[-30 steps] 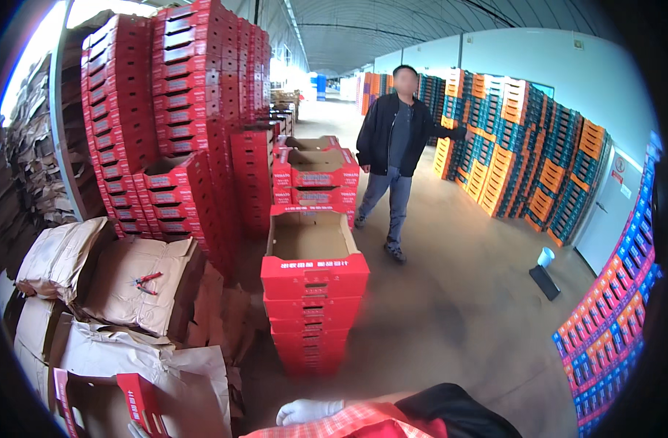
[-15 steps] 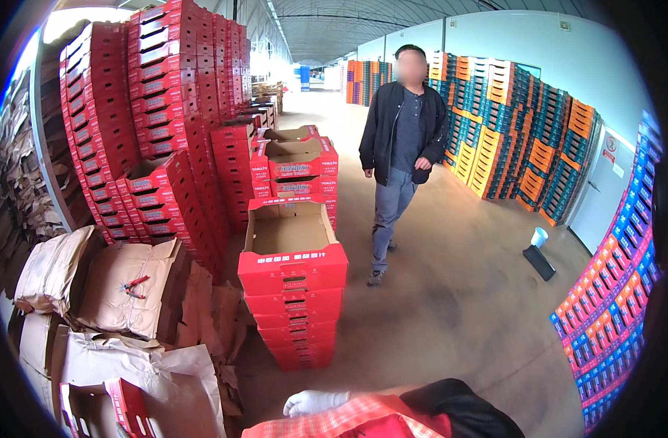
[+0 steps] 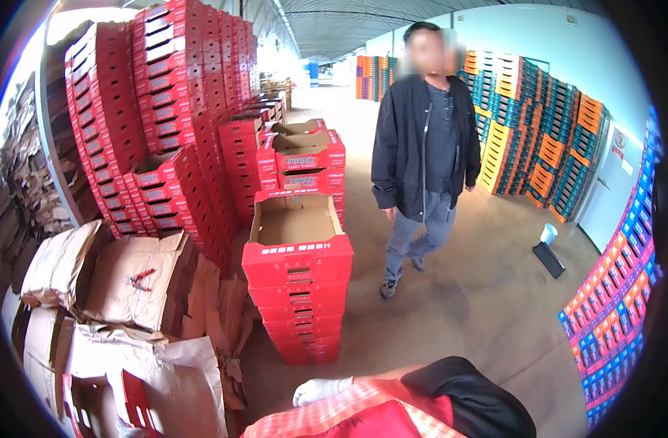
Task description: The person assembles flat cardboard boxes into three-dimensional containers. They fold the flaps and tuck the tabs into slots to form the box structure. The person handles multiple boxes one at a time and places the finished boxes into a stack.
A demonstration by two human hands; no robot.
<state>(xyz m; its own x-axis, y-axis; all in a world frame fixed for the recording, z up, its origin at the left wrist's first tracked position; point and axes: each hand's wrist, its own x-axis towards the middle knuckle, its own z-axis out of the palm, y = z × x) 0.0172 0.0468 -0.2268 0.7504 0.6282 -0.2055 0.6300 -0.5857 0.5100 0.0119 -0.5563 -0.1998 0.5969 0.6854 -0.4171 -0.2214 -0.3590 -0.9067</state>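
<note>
My right hand [image 3: 323, 391], in a white glove, is bent across in front of my red top and plaid orange cloth. Its fingers look curled in, and nothing shows in them. Beyond it stands a stack of red cardboard trays [image 3: 298, 263], the top one open with a bare brown inside; hand and stack are apart. My left hand does not show. At the lower left, a red-edged carton [image 3: 134, 400] lies partly in view on pale wrapping paper [image 3: 180, 376]. Red-handled pliers [image 3: 140, 279] rest on a brown paper-wrapped bundle [image 3: 129, 303].
A person in a dark jacket [image 3: 403, 146] walks on the floor to the right of the stack. Tall red tray stacks [image 3: 177, 87] fill the left. Orange and green crates [image 3: 546, 157] line the right wall. A white bucket [image 3: 548, 233] and black dustpan [image 3: 547, 260] stand nearby.
The person in the dark jacket has come nearer and moved slightly right. My right hand sits a little higher and farther right in view. The tray stack stays as it was.
</note>
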